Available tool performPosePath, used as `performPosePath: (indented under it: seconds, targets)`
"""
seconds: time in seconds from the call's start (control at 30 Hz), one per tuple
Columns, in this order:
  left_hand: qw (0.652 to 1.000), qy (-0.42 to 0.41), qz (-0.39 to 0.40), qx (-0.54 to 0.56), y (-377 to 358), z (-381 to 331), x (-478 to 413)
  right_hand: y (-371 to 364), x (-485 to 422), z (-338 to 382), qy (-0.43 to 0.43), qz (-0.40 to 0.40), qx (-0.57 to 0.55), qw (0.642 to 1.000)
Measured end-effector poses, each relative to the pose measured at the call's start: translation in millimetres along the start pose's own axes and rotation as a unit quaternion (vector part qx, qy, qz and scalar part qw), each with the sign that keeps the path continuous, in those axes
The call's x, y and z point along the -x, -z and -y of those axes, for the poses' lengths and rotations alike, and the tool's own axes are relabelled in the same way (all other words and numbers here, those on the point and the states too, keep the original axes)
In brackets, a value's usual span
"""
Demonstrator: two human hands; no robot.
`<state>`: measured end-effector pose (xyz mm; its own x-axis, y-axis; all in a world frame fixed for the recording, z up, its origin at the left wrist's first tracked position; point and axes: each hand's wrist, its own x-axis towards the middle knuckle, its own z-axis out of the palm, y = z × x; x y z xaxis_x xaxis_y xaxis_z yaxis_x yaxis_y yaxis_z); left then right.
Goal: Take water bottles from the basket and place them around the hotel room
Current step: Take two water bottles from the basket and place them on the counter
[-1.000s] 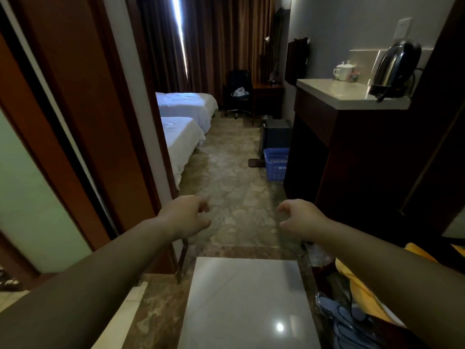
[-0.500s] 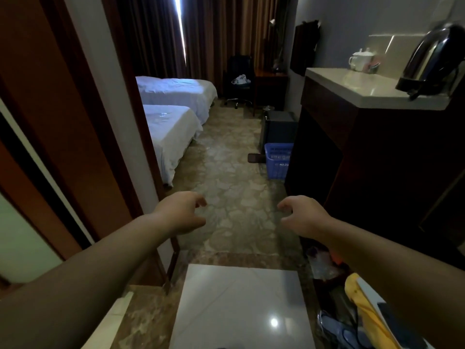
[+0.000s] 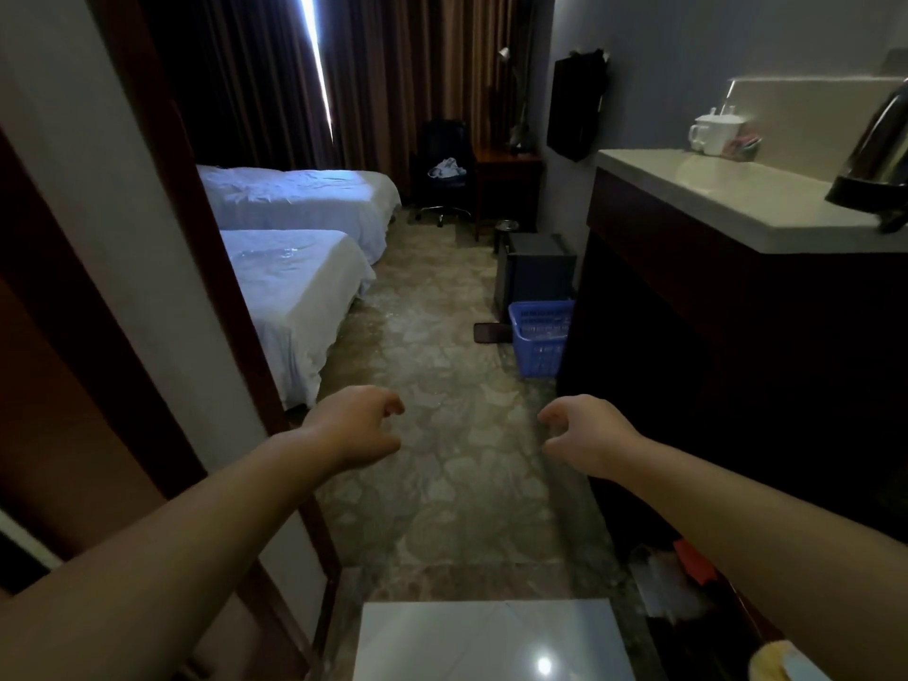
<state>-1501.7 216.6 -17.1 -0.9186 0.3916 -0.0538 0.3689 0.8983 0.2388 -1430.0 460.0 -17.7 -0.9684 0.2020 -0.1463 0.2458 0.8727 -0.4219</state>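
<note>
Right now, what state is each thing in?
left hand, loosely curled, empty
right hand, loosely curled, empty
basket, upright on floor, contents unclear
curtains, drawn, one bright slit
near bed, covered by white sheet
kettle, upright on counter
chair, cloth on seat

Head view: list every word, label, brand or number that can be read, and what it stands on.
Nothing here can be read.
Blue basket: dark marks near its rim, too blurred to read.
Coloured packets beside the white cups: too small to read.
Kettle: no label shows.
</note>
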Motion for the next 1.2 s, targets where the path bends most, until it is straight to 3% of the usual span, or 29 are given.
performPosePath:
  seconds: [0.47,0.7,0.97,1.2]
  targets:
    - [1.000,0.005,0.005,0.020,-8,34,-121,-18,-154,-3,-0.019,-0.072,-0.035,0.997]
    - [0.999,0.026,0.003,-0.020,-2,37,-212,-9,-264,-15,-0.001,-0.059,-0.016,0.998]
    - [0.999,0.041,-0.012,0.009,14,30,-327,40,-387,-37,0.039,-0.069,0.022,0.997]
    - [0.999,0.045,-0.024,0.010,8,37,-395,43,-458,-57,0.013,-0.057,0.017,0.998]
